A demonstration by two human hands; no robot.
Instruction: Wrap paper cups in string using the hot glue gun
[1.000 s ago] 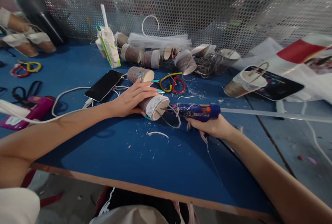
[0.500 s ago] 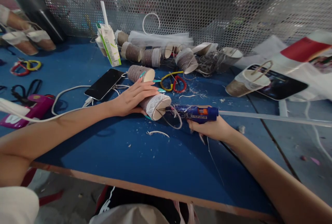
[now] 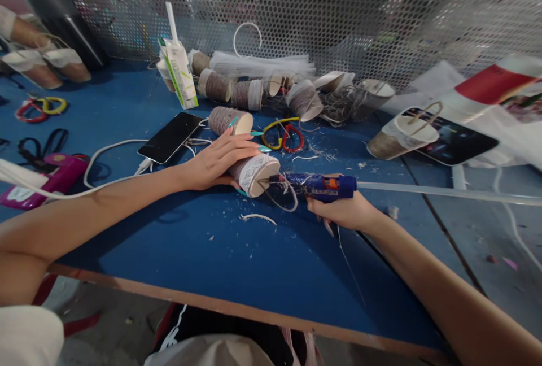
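My left hand is wrapped round a small twine-covered cup with a white lace band, which lies on its side with its pale flat end facing right. A loop of cord hangs from that end. In my right hand is a blue glue gun, its tip against the cup's flat end. A long clear glue stick sticks out of the gun's back to the right. Just behind my left fingers lies another twine-wrapped cup.
Yellow-and-red scissors, a phone, a drink carton and several wrapped cups lie behind my hands. At left are a magenta glue gun and another person's hand. A handled cup leans at right.
My hands, the cup and the glue gun hold almost the same position. Only the things at the far right have shifted slightly left in view.
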